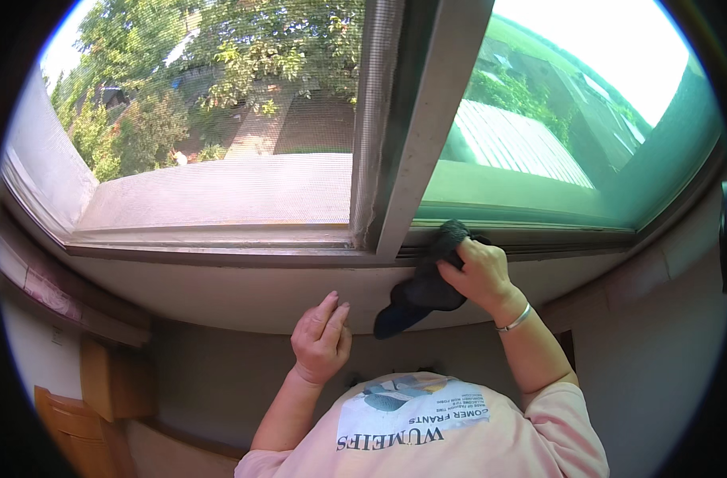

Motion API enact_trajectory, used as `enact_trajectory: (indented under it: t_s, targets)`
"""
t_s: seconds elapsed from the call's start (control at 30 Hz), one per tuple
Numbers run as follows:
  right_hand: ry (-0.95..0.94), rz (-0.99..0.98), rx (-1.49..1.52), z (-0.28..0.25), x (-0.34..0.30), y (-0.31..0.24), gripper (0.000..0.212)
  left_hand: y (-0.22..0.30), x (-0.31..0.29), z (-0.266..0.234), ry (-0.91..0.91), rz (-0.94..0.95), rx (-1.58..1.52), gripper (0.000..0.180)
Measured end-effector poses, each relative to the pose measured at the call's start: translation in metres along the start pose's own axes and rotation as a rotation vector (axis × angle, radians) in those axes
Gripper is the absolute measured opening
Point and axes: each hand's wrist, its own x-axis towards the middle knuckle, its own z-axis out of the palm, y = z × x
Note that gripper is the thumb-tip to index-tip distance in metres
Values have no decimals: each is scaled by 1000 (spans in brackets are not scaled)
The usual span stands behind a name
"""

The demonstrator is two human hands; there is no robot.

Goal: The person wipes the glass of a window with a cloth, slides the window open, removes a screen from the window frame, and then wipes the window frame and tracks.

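Black cloth, soft and rumpled, is bunched in the right hand's tightly curled fingers at the window's lower track, its rounded end drooping below; the left hand, half-curled, visibly holds nothing; beyond stand a flat metal upright, smooth green-tinted glass and fine mesh.

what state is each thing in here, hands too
right hand: closed on the dark cloth
left hand: fingers partly curled, nothing visible in it
dark cloth: bunched, lower end hanging
mesh screen: across the window's left half
green-tinted pane: across the right half
bracelet: on the right wrist
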Motion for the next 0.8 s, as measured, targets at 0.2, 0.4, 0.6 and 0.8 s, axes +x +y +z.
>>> enact_trajectory:
  t_s: [0.2, 0.4, 0.6, 0.8]
  targets:
    - [83, -70, 106, -2, -4, 1, 29, -13, -21, -7, 15, -130, 14, 28]
    - [-196, -172, 306, -1, 11, -24, 42, -13, -28, 0, 11, -155, -37, 28]
    - [-234, -36, 436, -5, 5, -19, 35, -13, -22, 8, -22, -180, -103, 26]
    - [-217, 35, 869, -10, 22, -23, 36, -16, -25, 8, -25, -240, -66, 25]
